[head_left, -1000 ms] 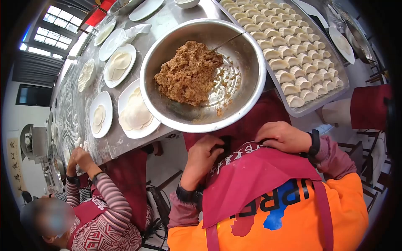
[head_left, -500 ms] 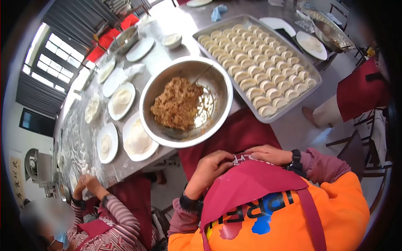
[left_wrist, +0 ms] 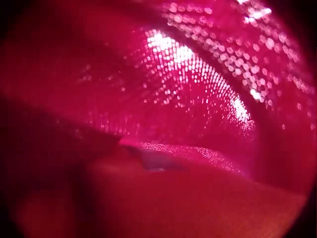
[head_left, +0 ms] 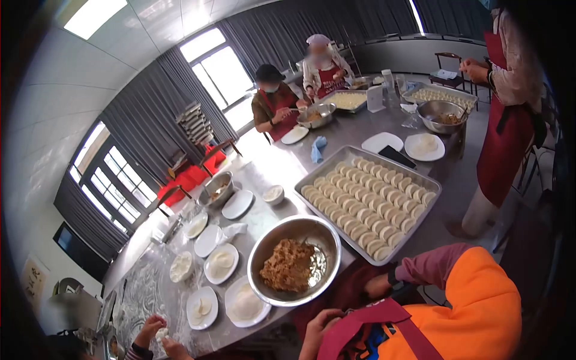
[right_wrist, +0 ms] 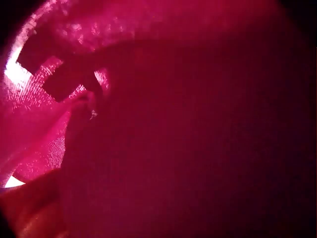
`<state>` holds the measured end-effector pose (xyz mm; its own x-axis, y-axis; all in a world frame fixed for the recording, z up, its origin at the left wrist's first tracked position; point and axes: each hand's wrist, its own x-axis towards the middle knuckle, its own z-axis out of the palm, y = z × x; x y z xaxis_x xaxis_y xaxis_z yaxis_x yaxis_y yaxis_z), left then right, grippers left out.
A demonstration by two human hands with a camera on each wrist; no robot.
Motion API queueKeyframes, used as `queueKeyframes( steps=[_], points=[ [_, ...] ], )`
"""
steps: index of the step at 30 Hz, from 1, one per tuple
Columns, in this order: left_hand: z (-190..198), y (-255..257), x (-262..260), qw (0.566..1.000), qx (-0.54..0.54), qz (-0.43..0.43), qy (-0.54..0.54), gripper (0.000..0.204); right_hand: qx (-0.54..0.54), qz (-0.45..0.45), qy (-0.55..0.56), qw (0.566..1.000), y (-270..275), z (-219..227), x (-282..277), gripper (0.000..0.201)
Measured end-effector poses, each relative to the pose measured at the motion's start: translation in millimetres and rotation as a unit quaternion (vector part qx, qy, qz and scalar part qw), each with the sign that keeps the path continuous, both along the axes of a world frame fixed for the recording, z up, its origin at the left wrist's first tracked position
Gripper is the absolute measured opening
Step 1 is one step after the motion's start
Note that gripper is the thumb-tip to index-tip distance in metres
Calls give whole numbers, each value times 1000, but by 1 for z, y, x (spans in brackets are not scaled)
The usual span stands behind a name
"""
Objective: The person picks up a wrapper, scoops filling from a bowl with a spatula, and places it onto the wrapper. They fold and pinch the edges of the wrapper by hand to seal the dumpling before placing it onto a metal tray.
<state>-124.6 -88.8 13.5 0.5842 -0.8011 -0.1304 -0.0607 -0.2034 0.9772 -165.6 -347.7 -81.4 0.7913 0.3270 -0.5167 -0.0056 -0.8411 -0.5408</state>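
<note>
My left hand point(head_left: 319, 329) rests against the maroon apron point(head_left: 366, 318) at my waist, fingers loosely bent. Lying at the apron's other side, my right hand point(head_left: 377, 287) is dim and partly shaded. Maroon cloth fills both wrist views, the apron fabric point(left_wrist: 188, 94) on the left and a dark fold of apron cloth point(right_wrist: 198, 148) on the right, hiding most of the fingers. Just beyond the hands stands a steel bowl point(head_left: 327, 243) with brown minced filling point(head_left: 287, 267). Behind it a metal tray point(head_left: 379, 263) carries rows of dumplings point(head_left: 366, 201).
Left of the bowl, plates hold dumpling wrappers point(head_left: 246, 302). Flour covers the steel table point(head_left: 138, 300) near a neighbour's hands point(head_left: 159, 339). A small white bowl point(head_left: 273, 195) and a phone-like black slab point(head_left: 397, 157) lie farther back. Other people stand around the table.
The head view has tilted up, bringing the room and far table into sight. Bowl and tray appear lower and smaller. Both hands stay at the apron, now near the bottom edge.
</note>
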Motion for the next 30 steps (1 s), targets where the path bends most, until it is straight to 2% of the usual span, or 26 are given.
queueKeyframes(
  steps=[2,3,4,5,7,10,13,19,22,25,28,30],
  points=[
    [-34,13,-2,995,-92,25,-9,19,16,-18,-98,995,-4,8,-15,32],
    [-31,10,-1,996,-81,30,-21,17,39,-32,-125,991,-6,6,-23,30],
    [-20,8,-3,996,-70,35,-31,15,17,-47,-127,991,-6,8,-29,29],
    [-7,5,-11,994,-78,50,50,15,-6,-59,-130,990,-4,10,-33,28],
    [-11,1,-8,992,-88,40,75,15,-36,-73,-172,982,-3,7,-41,24],
    [-14,0,-2,991,-82,50,90,16,-2,-60,-110,992,-6,24,-55,25],
    [-7,-8,-1,988,-48,98,110,15,-22,-133,-101,986,-5,22,-70,21],
    [2,-12,-4,982,-46,131,126,16,-44,-131,-228,964,-3,17,-78,25],
    [-2,-12,-4,982,-49,125,132,17,-31,-123,-116,985,-9,12,-65,29],
    [-8,-12,0,986,-33,103,129,19,-8,-194,-72,978,-11,-35,-43,31],
    [-13,-11,1,984,-27,101,143,21,37,-225,-131,965,-7,-28,-42,33],
    [-18,-12,2,985,-38,93,137,24,59,-241,-115,962,-7,-35,-38,31]
  ],
)
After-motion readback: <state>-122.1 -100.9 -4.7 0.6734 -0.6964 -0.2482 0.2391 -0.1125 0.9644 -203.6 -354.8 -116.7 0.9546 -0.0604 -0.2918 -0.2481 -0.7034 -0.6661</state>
